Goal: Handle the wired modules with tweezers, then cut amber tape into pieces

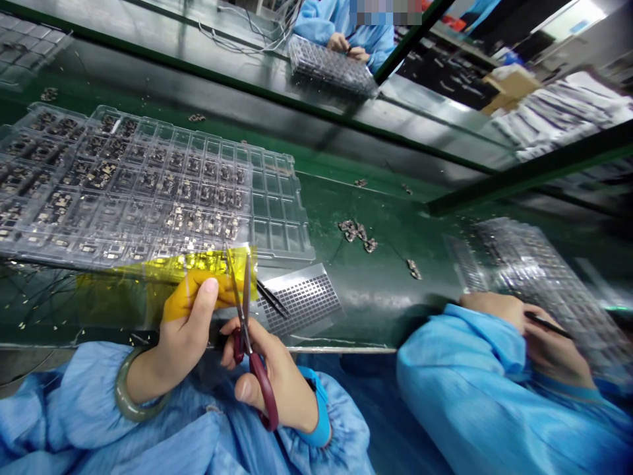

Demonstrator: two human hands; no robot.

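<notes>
My left hand (185,326) pinches a sheet of clear yellow film (148,287), thumb on top, holding it flat over the near edge of the bench. My right hand (277,379) grips dark red scissors (250,330), fingers through the handles. The blades point away from me and cut into the film's right part. A jade-coloured bangle (129,396) circles my left wrist. Both sleeves are light blue.
A clear plastic tray (277,218) with several small circuit parts lies beyond the film. Black tweezers (271,298) rest on a perforated metal sheet (306,300). Loose parts (356,232) dot the green belt. A co-worker's sleeve and hand (494,310) work at the right; another person sits across.
</notes>
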